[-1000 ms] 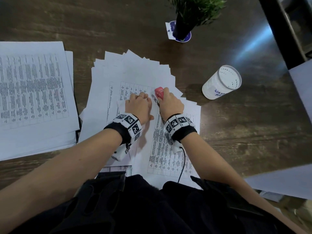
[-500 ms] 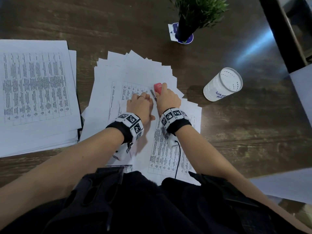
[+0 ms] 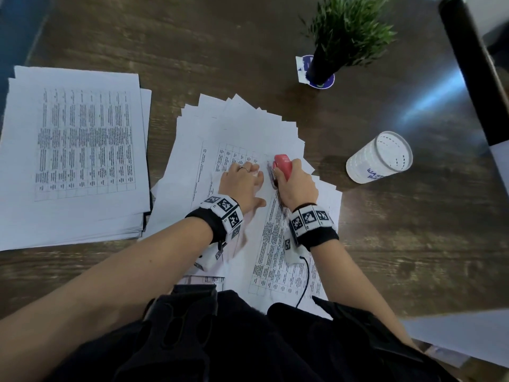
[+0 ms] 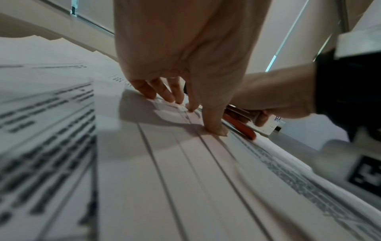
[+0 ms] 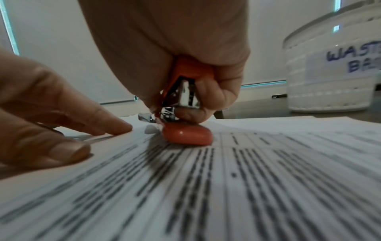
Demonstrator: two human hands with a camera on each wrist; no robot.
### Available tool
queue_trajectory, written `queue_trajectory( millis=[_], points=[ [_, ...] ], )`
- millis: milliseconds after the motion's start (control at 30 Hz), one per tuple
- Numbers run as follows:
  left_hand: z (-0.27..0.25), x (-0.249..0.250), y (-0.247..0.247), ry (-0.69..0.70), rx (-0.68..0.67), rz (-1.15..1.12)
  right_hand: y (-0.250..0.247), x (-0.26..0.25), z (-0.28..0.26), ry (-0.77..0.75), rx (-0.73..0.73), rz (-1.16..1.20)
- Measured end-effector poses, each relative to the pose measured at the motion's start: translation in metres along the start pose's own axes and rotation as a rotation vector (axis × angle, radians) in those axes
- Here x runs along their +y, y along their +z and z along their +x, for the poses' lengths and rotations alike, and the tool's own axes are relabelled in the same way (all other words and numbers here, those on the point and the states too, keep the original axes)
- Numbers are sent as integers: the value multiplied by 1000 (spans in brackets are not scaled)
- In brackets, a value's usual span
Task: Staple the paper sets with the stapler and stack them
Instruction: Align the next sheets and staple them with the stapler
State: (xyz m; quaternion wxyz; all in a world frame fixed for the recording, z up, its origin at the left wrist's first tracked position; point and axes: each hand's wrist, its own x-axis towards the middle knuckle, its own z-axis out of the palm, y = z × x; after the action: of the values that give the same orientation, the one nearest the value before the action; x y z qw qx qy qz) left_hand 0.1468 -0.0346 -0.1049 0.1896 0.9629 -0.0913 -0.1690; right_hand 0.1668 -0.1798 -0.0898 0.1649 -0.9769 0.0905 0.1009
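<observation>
Your right hand (image 3: 296,186) gripped the red stapler (image 3: 283,166) at the paper set's (image 3: 278,244) twelve o'clock corner, table (image 3: 413,257) centre. Your left hand (image 3: 242,186), fingers flat and spread, pressed the sheets at the stapler's nine o'clock. A printed stack (image 3: 74,150) lay farther toward nine o'clock.

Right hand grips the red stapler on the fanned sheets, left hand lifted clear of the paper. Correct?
Not quite. The left hand is not lifted: the left wrist view shows its fingertips pressing the fanned sheets. The right hand does grip the red stapler.
</observation>
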Motion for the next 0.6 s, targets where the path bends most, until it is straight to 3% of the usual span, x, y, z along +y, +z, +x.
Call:
queue_trajectory(
  millis=[200,333,433,600],
  points=[
    [-9,-1,-2,27,-21,-105,-1,13,-19,-2,14,201],
    [-20,-6,-1,41,-47,-176,-2,17,-22,-11,-38,84],
    [-26,-10,1,4,48,-329,-7,19,-23,-80,-112,-34],
    [-27,2,-4,-120,153,-686,-15,17,-23,-169,-99,45]
  ],
)
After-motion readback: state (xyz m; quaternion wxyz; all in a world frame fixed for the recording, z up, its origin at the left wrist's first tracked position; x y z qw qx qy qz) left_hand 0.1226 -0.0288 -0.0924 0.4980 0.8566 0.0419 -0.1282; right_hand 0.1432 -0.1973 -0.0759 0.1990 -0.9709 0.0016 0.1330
